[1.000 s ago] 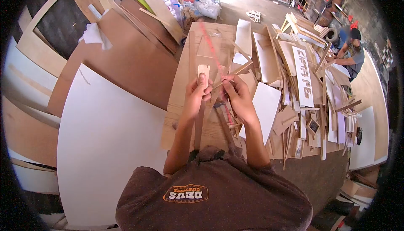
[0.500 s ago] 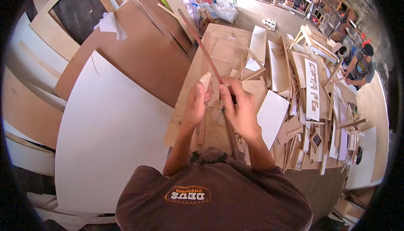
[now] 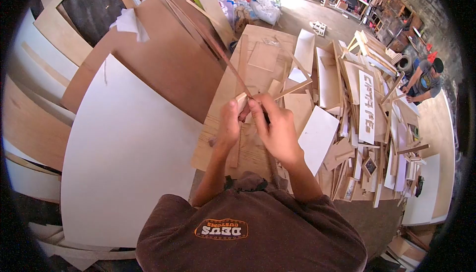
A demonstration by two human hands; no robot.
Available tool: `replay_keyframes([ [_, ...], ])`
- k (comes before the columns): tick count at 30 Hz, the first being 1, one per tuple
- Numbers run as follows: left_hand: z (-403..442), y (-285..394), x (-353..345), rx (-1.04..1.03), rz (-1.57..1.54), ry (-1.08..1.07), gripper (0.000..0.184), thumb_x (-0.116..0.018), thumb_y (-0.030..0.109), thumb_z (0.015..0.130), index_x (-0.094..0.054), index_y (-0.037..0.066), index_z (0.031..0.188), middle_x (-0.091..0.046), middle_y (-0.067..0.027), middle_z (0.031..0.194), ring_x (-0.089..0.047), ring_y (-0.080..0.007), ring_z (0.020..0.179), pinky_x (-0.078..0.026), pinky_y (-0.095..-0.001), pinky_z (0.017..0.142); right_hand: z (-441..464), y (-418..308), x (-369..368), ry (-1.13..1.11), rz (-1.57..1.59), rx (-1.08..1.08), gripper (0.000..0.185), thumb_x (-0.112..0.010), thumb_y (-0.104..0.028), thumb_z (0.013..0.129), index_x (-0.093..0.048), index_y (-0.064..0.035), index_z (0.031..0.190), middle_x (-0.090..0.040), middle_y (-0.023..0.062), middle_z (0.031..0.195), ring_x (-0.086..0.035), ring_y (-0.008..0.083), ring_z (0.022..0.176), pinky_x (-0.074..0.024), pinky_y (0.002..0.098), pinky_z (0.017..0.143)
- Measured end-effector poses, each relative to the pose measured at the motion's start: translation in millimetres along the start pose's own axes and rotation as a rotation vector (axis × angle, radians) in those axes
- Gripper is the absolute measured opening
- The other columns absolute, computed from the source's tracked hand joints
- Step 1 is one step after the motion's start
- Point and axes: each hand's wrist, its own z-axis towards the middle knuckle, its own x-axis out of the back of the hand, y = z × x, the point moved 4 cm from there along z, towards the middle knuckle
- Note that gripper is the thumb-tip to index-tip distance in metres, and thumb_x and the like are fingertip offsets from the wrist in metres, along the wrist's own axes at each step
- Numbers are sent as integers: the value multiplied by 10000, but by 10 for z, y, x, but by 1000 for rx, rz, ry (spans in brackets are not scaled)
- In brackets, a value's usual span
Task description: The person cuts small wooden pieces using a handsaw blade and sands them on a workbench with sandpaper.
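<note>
A: Since the earlier frame, the right hand [image 3: 278, 127] has been brought closer to the left hand [image 3: 231, 125], and the long reddish-brown strip [image 3: 231, 67] has been tilted further to the left.

B: How are the hands held?

A: The left is mostly closed, with a small wooden block [image 3: 241, 101] gripped under the thumb. The right is partly curled, and the strip's near end is pinched between thumb and fingers, just beside the block.

B: Where are they held?

A: Above the plywood table [image 3: 209, 145]. To the left, a large white panel [image 3: 124, 158] is seen; to the right, a smaller white board [image 3: 318, 134] is laid near wood scraps [image 3: 342, 154].
</note>
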Motion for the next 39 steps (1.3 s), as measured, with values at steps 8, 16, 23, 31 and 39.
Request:
replay_keyframes([
  [8, 80, 18, -8, 92, -36, 32, 509, -346, 458, 1025, -563, 55, 803, -393, 49, 661, -336, -76, 604, -269, -274, 540, 35, 4, -36, 49, -57, 27, 87, -549, -126, 968, -564, -45, 993, -665, 186, 727, -671, 383, 685, -514, 475, 582],
  [16, 127, 47, -72, 169, -114, 97, 472, -364, 417, 1026, -555, 47, 805, -409, 56, 660, -346, -69, 605, -272, -268, 536, 48, 37, -64, 55, -198, 73, 131, -585, -88, 952, -605, -21, 1063, -615, 204, 707, -634, 360, 612, -478, 401, 535],
  [23, 191, -4, -51, 42, -58, 203, 500, -341, 344, 1046, -521, 16, 713, -422, 29, 623, -376, -72, 602, -281, -279, 518, 67, 30, -145, 99, -418, 111, 174, -594, -130, 946, -622, -44, 1095, -620, 189, 660, -628, 352, 561, -489, 434, 503],
  [31, 227, -38, -138, 61, -59, 142, 481, -352, 367, 1050, -524, 27, 756, -411, 33, 644, -359, -74, 603, -281, -270, 528, -15, 178, -124, 220, -376, 103, 182, -615, -92, 929, -640, -34, 1100, -617, 206, 677, -637, 351, 576, -488, 409, 501],
  [39, 317, -122, 386, 176, -199, 132, 522, -326, 601, 1007, -509, 128, 883, -420, 57, 717, -383, -72, 658, -315, -229, 580, -157, 288, 267, 334, -217, -118, 176, -577, -141, 971, -613, -33, 1106, -630, 197, 689, -665, 329, 602, -494, 395, 535],
])
